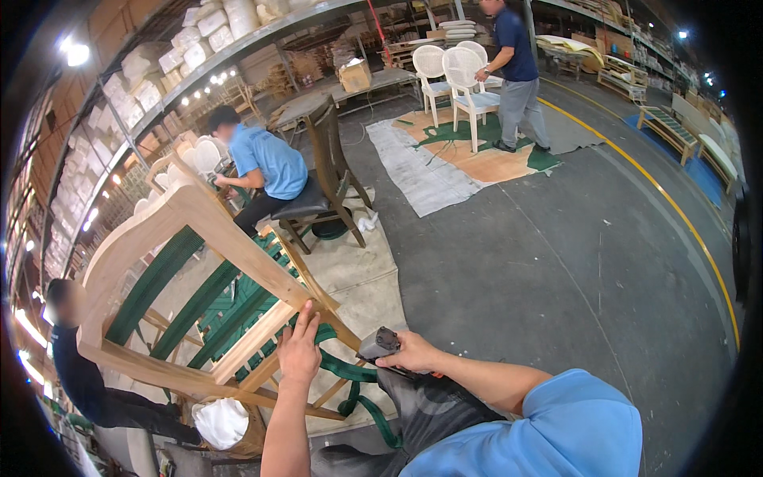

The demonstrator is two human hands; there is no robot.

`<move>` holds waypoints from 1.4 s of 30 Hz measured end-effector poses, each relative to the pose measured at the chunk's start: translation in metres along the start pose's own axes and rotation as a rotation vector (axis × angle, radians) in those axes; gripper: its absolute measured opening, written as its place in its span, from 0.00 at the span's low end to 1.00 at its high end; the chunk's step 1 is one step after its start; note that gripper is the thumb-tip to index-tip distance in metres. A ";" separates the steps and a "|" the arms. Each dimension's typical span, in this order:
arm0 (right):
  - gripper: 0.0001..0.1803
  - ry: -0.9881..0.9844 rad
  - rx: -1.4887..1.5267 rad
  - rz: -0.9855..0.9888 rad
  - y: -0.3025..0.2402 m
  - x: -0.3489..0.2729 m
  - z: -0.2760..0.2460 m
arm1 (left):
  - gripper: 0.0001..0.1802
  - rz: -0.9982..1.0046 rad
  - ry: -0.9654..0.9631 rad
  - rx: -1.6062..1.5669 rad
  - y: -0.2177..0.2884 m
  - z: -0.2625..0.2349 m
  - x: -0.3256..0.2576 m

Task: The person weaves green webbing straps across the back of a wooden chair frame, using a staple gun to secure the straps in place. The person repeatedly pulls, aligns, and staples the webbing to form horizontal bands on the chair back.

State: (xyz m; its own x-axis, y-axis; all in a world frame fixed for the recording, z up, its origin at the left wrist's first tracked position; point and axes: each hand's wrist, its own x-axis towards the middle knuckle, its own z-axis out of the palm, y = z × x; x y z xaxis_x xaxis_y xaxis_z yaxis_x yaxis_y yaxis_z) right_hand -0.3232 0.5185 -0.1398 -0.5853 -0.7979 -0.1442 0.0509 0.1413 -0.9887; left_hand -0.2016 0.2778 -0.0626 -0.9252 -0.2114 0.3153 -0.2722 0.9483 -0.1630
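A bare wooden chair frame [274, 270] stands tilted in front of me, with dark green webbing straps [208, 296] stretched across its back and woven over the seat. My left hand [300, 350] rests on the frame's lower rail, fingers stretched out along the wood. Beside it, a loose length of green webbing [350, 368] hangs down toward my legs. To the right, over my thigh, my right hand [413, 355] is wrapped round a dark grey hand-held power tool [379, 343]. The tool's lower part is hidden, and its exact kind is unclear.
A person in light blue [274, 163] sits on a dark chair [318, 191] ahead. Further right, another person [517, 63] handles white chairs [462, 75] on floor sheets [433, 175]. A third person [87, 366] stands at left, near a bin with white cloth [220, 423].
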 end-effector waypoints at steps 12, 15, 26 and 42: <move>0.29 -0.060 0.030 0.086 0.001 0.008 0.004 | 0.44 -0.056 0.077 0.003 -0.002 0.012 -0.016; 0.30 -0.048 0.017 0.051 0.010 0.010 0.006 | 0.40 0.006 -0.058 -0.192 0.003 0.010 -0.010; 0.34 -0.027 -0.102 -0.101 0.011 0.000 0.007 | 0.38 -0.109 -0.224 -0.131 0.011 0.020 -0.008; 0.33 -0.018 -0.011 -0.155 0.012 0.001 0.005 | 0.38 -0.184 -0.323 -0.078 0.015 0.036 -0.011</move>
State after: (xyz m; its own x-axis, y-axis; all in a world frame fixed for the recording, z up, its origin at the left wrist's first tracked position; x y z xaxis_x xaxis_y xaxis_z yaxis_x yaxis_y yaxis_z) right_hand -0.3195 0.5165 -0.1521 -0.5706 -0.8211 0.0092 -0.0477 0.0219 -0.9986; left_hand -0.2053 0.2860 -0.1018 -0.9017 -0.4319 0.0200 -0.4323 0.9000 -0.0557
